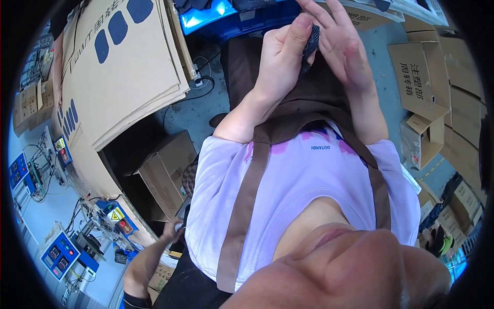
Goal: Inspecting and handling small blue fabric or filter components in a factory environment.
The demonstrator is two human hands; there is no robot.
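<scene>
A dark, textured piece of fabric (312, 42) is held up beyond the person's chest, above the brown apron (314, 95). The left hand (282, 57) is closed around it with the thumb on top, hiding much of the piece. The right hand (346, 54) is open just beside it, fingers spread; whether it touches the fabric I cannot tell. Farther off sits a blue plastic bin (244, 21) with dark material in it. To the left, stacked cardboard sheets (139, 77) bear dark oval pieces (118, 28), with cables (210, 85) hanging just past their edge. Below them is a cardboard box (167, 172). Near left are a co-worker's arm (145, 262) and a blue control box (60, 255). On the right, an open carton (419, 77) stands near a clear plastic bag (411, 146).
</scene>
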